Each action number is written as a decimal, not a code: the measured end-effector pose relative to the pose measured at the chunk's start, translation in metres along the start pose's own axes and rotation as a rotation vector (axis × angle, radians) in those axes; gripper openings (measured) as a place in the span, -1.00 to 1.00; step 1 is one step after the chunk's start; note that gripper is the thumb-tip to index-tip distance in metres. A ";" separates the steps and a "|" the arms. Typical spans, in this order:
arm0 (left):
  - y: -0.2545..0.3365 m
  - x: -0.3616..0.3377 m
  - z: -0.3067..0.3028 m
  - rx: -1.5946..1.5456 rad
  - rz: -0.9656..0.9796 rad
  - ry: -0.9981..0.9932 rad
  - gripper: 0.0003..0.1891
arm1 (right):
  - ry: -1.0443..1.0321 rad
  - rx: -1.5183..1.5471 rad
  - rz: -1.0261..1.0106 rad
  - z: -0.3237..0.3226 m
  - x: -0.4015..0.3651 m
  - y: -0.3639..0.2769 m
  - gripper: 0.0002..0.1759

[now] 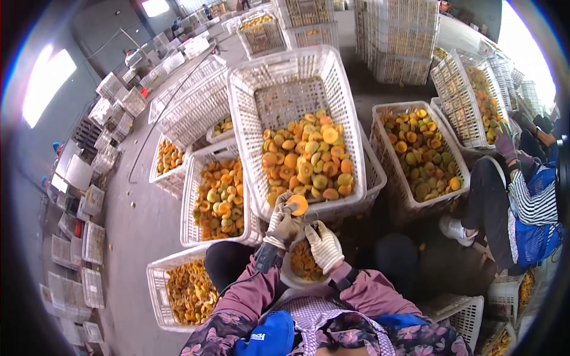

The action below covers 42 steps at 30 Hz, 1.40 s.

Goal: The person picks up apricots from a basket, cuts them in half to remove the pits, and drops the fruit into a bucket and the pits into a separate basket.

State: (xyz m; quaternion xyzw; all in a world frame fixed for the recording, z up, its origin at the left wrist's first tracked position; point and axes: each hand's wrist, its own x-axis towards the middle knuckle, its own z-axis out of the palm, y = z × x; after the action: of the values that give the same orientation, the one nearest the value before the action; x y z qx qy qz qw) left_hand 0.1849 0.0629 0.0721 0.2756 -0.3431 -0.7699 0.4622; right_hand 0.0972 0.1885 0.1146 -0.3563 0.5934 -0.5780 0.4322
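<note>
Gloved in a soiled work glove, my left hand is closed on an apricot or peach half, its orange cut face turned up. My right hand, in a white knitted glove, is closed around a small dark tool whose kind I cannot make out. Both hands are close together above a white bucket with orange fruit pieces in it. Just beyond them, a tilted white plastic crate holds many fruit halves gathered at its near end.
To the left stand a crate of halves and a crate of darker pieces. Another fruit-filled crate is at right, near a seated person with gloved hands. Stacked crates rise behind; the grey floor runs along the left.
</note>
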 end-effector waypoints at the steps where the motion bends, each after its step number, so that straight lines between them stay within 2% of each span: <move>1: -0.003 -0.009 -0.007 -0.116 -0.080 0.009 -0.77 | -0.018 -0.068 0.002 0.005 0.000 0.019 -0.66; 2: -0.006 -0.019 -0.013 -0.233 -0.158 0.028 -0.81 | -0.035 -0.135 0.002 0.011 0.002 0.037 -0.63; 3: 0.012 -0.040 0.014 -0.289 -0.183 0.038 -0.81 | -0.073 -0.220 0.060 0.010 -0.002 0.027 -0.63; 4: 0.021 -0.056 0.032 -0.345 -0.208 0.049 -0.81 | -0.065 -0.286 0.011 0.010 -0.009 0.021 -0.64; 6: 0.014 -0.060 0.023 -0.386 -0.217 0.129 -0.80 | -0.085 -0.305 0.084 0.014 -0.014 0.023 -0.64; 8: 0.006 -0.064 0.014 -0.425 -0.228 0.199 -0.79 | -0.068 -0.223 0.042 0.017 -0.019 0.031 -0.64; 12: -0.002 -0.071 0.008 -0.290 -0.148 0.142 -0.74 | -0.055 -0.229 0.112 0.021 -0.024 0.039 -0.64; 14: 0.001 -0.074 0.006 -0.324 -0.135 0.104 -0.70 | -0.113 0.001 0.138 0.024 -0.026 0.050 -0.62; 15: 0.002 -0.075 0.011 -0.347 -0.153 0.134 -0.69 | -0.109 0.006 0.144 0.026 -0.026 0.058 -0.62; 17: 0.005 -0.076 0.013 -0.338 -0.193 0.196 -0.68 | -0.119 -0.052 0.114 0.030 -0.025 0.073 -0.48; 20: 0.005 -0.074 0.014 -0.305 -0.198 0.268 -0.66 | -0.175 0.018 0.109 0.031 -0.025 0.069 -0.49; 21: 0.005 -0.073 0.014 -0.284 -0.167 0.276 -0.65 | -0.192 0.091 0.173 0.032 -0.025 0.067 -0.64; 22: 0.005 -0.072 0.012 -0.279 -0.168 0.279 -0.65 | -0.193 0.097 0.175 0.032 -0.025 0.065 -0.64; 24: 0.005 -0.070 0.010 -0.248 -0.143 0.228 -0.64 | -0.241 0.116 0.239 0.031 -0.025 0.061 -0.63; 25: 0.007 -0.070 0.010 -0.243 -0.147 0.229 -0.64 | -0.186 0.075 0.161 0.034 -0.025 0.064 -0.66; 26: 0.009 -0.072 0.010 -0.158 -0.120 0.193 -0.64 | -0.182 0.081 0.165 0.032 -0.027 0.063 -0.66; 28: 0.007 -0.074 0.009 -0.066 -0.105 0.153 -0.64 | -0.299 0.355 0.476 0.022 -0.029 0.029 -0.64; 29: 0.003 -0.075 0.004 0.047 -0.003 0.114 -0.64 | -0.289 0.367 0.478 0.019 -0.029 0.027 -0.64; 31: -0.002 -0.079 0.000 0.230 0.210 -0.017 -0.64 | -0.477 0.670 0.681 0.011 -0.029 0.027 -0.60; 34: -0.004 -0.083 0.006 0.153 0.157 0.055 -0.65 | -0.507 0.707 0.784 0.005 -0.029 0.022 -0.57; 35: -0.001 -0.084 0.009 0.104 0.090 0.059 -0.66 | -0.469 0.603 0.680 0.008 -0.030 0.021 -0.55; 36: -0.002 -0.083 0.005 0.111 0.084 0.054 -0.66 | -0.465 0.612 0.677 0.011 -0.031 0.020 -0.55; 39: -0.004 -0.082 -0.004 0.302 0.113 0.013 -0.66 | -0.258 0.510 0.385 0.023 -0.037 0.020 -0.50; 40: -0.003 -0.083 -0.001 0.272 0.148 0.013 -0.66 | -0.250 0.519 0.385 0.018 -0.036 0.020 -0.50; 41: -0.003 -0.083 0.001 0.241 0.183 0.016 -0.66 | -0.424 0.510 0.583 0.009 -0.031 0.021 -0.55; 42: -0.001 -0.084 0.000 0.248 0.175 0.012 -0.66 | -0.498 0.489 0.638 0.007 -0.030 0.024 -0.56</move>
State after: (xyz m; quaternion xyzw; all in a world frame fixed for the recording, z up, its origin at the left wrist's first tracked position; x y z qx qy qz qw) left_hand 0.2192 0.1393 0.0803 0.3041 -0.4557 -0.6766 0.4920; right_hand 0.1170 0.2149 0.0939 -0.1717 0.3979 -0.4359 0.7888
